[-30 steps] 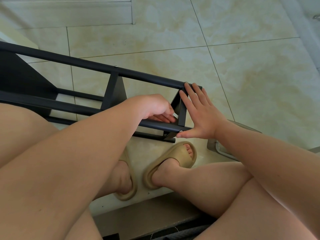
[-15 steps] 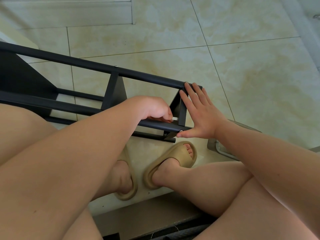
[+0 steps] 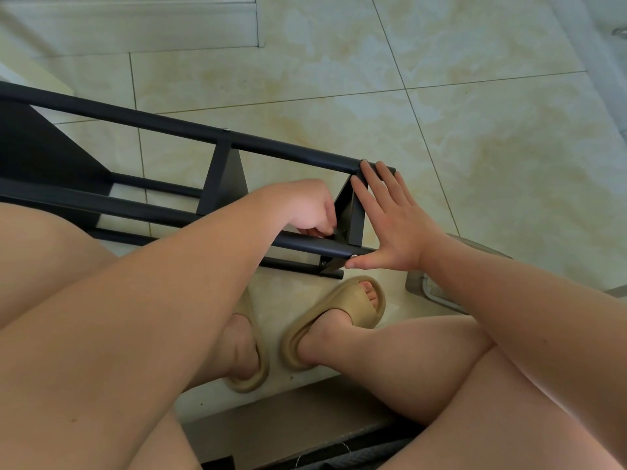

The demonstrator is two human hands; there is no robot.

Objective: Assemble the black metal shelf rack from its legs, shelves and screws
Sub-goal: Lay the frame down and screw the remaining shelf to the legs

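The black metal rack [image 3: 169,125] lies on its side on the tiled floor in front of my knees. Its long legs run from the left edge to the middle, with triangular shelves between them. My left hand [image 3: 302,205] sits inside the frame with its fingers curled and pinched against the near leg [image 3: 135,206], beside the end shelf [image 3: 349,215]. What they pinch is hidden. My right hand [image 3: 393,225] lies flat with straight fingers against the rack's end. Its thumb is beside a silver screw head [image 3: 353,256].
My feet in tan sandals [image 3: 342,310] stand just under the rack's end. A grey object [image 3: 427,286] lies on the floor behind my right forearm. A pale ledge [image 3: 135,25] runs along the top left. Bare tiles stretch away at the upper right.
My left hand's fingers have curled tighter and shifted slightly at the near leg; a small light piece showed at the fingertips half a second ago. My right hand and the rack have stayed still.
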